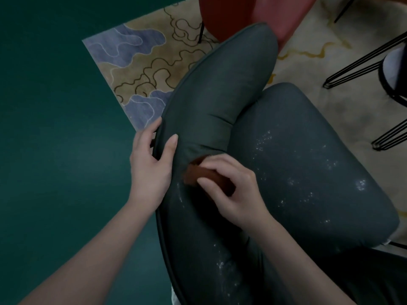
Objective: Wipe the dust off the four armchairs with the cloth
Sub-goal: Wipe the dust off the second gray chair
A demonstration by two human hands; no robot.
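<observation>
Holding one rust-brown cloth (207, 175) in the curled fingers (220, 164) of right hand (235, 194), pressed to the backrest of a dark grey padded armchair (286, 150); gripping its rim with left hand (149, 166). Risks sweeping white dust specks (180, 192) down into the seat crease. Counting two armchairs, including one red upholstered armchair (242, 16)

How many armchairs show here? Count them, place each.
2: the grey armchair being wiped, centre; the red armchair beyond it, at the top edge. Others may be out of frame.
</observation>
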